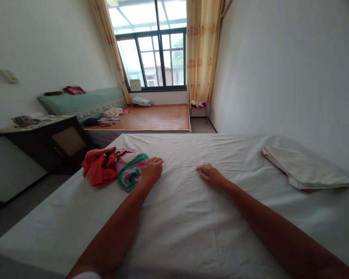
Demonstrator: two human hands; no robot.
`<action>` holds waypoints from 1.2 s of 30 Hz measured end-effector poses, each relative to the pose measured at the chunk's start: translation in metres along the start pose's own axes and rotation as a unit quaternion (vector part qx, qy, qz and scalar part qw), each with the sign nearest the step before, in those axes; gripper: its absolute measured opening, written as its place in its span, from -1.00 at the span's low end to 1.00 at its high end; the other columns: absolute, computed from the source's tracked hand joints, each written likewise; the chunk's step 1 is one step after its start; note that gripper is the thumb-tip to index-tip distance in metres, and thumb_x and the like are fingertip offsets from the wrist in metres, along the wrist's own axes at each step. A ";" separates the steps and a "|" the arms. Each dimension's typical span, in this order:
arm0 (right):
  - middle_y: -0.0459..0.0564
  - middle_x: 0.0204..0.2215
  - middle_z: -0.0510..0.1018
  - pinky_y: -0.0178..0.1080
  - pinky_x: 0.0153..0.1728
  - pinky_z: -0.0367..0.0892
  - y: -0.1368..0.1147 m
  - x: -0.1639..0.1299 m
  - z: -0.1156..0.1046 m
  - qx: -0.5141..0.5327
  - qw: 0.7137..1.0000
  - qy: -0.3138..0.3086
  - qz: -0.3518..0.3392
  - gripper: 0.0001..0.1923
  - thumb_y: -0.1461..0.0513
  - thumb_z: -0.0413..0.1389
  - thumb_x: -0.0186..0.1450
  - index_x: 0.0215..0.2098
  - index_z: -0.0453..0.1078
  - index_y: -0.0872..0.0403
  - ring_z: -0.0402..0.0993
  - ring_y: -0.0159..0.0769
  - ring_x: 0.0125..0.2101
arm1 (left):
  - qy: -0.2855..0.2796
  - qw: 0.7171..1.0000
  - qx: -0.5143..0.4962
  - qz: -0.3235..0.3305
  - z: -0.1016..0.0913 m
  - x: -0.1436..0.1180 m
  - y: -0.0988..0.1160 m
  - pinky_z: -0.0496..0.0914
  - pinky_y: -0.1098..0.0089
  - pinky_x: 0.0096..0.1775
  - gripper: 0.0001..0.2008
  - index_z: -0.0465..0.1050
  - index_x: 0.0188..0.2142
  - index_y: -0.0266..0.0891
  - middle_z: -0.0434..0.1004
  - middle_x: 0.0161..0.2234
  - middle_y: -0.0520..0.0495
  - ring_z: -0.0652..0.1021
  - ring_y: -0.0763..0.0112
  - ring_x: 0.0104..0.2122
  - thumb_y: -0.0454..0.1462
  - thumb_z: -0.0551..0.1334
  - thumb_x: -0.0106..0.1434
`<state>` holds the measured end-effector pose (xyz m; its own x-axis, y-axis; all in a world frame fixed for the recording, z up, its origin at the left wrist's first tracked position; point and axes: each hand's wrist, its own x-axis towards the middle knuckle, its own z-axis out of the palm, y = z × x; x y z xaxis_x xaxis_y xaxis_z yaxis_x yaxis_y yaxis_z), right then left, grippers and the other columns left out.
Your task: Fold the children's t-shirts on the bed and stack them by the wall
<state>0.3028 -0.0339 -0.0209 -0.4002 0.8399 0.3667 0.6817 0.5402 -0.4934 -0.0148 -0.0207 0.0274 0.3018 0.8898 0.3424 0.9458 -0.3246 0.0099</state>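
My left hand (pixel 152 169) rests at the right edge of a crumpled green, pink and white garment (pixel 133 174), its fingers reaching forward over the white sheet (pixel 180 217). Whether the fingertips touch the cloth is hard to see. Nothing shows in that hand. Left of the striped piece lies a bunched red garment (pixel 100 168). My right hand (pixel 211 175) is low over the middle of the sheet, fingers loosely stretched toward the left and holding nothing. A folded white cloth with a reddish underside (pixel 305 168) lies on the right part of the bed.
Beyond the sheet stands another bed with a brown mat (pixel 159 118), clothes (pixel 112 116) and a pillow (pixel 141 101) on it. A dark cabinet (pixel 43 145) is at the left. Near the curtain (pixel 202 54) stands a small stool (pixel 198 105). A wall (pixel 279 69) runs along the right.
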 end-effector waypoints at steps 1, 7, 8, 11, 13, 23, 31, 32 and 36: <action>0.03 -0.05 0.56 -0.06 0.05 0.29 -0.003 -0.001 0.006 -0.004 1.000 0.008 -0.007 -0.70 0.28 0.04 0.26 -0.08 0.47 0.03 0.41 -0.16 -0.02 | -0.009 0.999 0.029 -0.041 -0.007 -0.001 -0.015 0.24 0.13 0.08 -0.67 0.48 -0.03 -0.19 0.47 0.03 -0.20 0.39 0.14 0.08 -0.31 0.05 0.29; 0.01 -0.01 0.53 -0.05 0.04 0.29 -0.004 -0.011 0.010 -0.018 0.999 0.026 -0.041 -0.71 0.27 0.01 0.32 -0.03 0.45 -0.03 0.38 -0.18 0.00 | -0.193 0.962 0.079 -0.176 -0.041 -0.015 -0.087 0.37 0.14 -0.13 -0.70 0.49 -0.16 -0.22 0.49 -0.03 -0.30 0.45 -0.05 0.00 -0.22 0.24 0.09; 0.00 -0.02 0.53 -0.05 0.04 0.29 -0.003 -0.011 0.009 -0.017 0.999 0.027 -0.040 -0.71 0.28 0.01 0.32 -0.04 0.45 -0.03 0.39 -0.18 0.00 | -0.203 0.960 0.068 -0.180 -0.044 -0.016 -0.093 0.38 0.17 -0.15 -0.73 0.50 -0.19 -0.20 0.51 -0.05 -0.27 0.47 -0.04 -0.03 -0.25 0.24 0.07; 0.00 -0.03 0.54 -0.03 0.04 0.29 -0.001 -0.009 0.010 -0.011 0.999 0.030 -0.037 -0.71 0.29 0.02 0.31 -0.06 0.46 -0.03 0.39 -0.17 -0.01 | -0.169 0.962 0.056 -0.206 -0.054 -0.015 -0.100 0.38 0.18 -0.22 -0.78 0.51 -0.25 -0.19 0.56 -0.15 -0.23 0.53 -0.01 -0.14 -0.29 0.18 0.09; 0.01 -0.06 0.55 -0.02 0.03 0.29 -0.003 -0.007 0.009 0.003 0.999 0.034 -0.032 -0.73 0.29 0.01 0.31 -0.09 0.47 -0.01 0.40 -0.16 -0.02 | -0.110 0.974 -0.005 -0.199 -0.060 -0.010 -0.094 0.38 0.22 -0.26 -0.79 0.51 -0.28 -0.21 0.58 -0.26 -0.20 0.54 0.07 -0.24 -0.24 0.15 0.14; 0.05 -0.06 0.54 -0.11 -0.11 0.42 -0.066 -0.016 0.006 0.297 0.954 -0.021 -0.013 -0.51 0.09 0.24 0.14 0.03 0.40 0.01 0.49 -0.13 -0.13 | -0.095 0.808 -0.558 0.163 -0.061 -0.015 0.089 0.44 0.36 -0.12 -0.61 0.44 0.05 -0.21 0.56 -0.09 -0.15 0.55 0.28 -0.15 -0.14 0.19 0.27; -0.06 -0.46 0.59 -0.15 -0.31 0.48 0.000 -0.007 -0.034 0.479 0.798 0.237 0.277 -0.71 0.03 0.20 0.13 -0.28 0.46 0.03 0.55 -0.18 -0.38 | 0.060 0.955 -0.289 0.029 -0.028 0.003 0.005 0.33 0.21 0.07 -0.68 0.51 -0.05 -0.19 0.55 -0.05 -0.13 0.50 0.21 -0.01 -0.22 0.05 0.33; -0.07 -0.47 0.59 -0.15 -0.32 0.49 0.008 -0.007 -0.041 0.495 0.780 0.248 0.293 -0.71 0.03 0.19 0.13 -0.28 0.46 0.03 0.55 -0.18 -0.39 | 0.060 0.970 -0.237 0.006 -0.020 0.006 -0.009 0.28 0.17 0.11 -0.66 0.49 -0.02 -0.23 0.53 -0.01 -0.16 0.46 0.17 0.04 -0.24 0.04 0.32; 0.02 -0.37 0.62 -0.10 -0.31 0.50 0.019 -0.010 -0.052 0.559 0.752 0.190 0.294 -0.54 -0.11 0.07 0.20 -0.17 0.43 0.04 0.57 -0.12 -0.33 | -0.041 0.987 -0.152 -0.030 0.009 0.010 -0.033 0.27 0.20 0.11 -0.61 0.42 0.06 -0.28 0.48 0.03 -0.22 0.44 0.18 0.05 -0.20 0.06 0.31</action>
<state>0.3518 -0.0351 0.0069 0.1173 0.9899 -0.0794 -0.3539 -0.0330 -0.9347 -0.0415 0.0017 0.0217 0.2659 0.9293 0.2563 0.8867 -0.3400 0.3131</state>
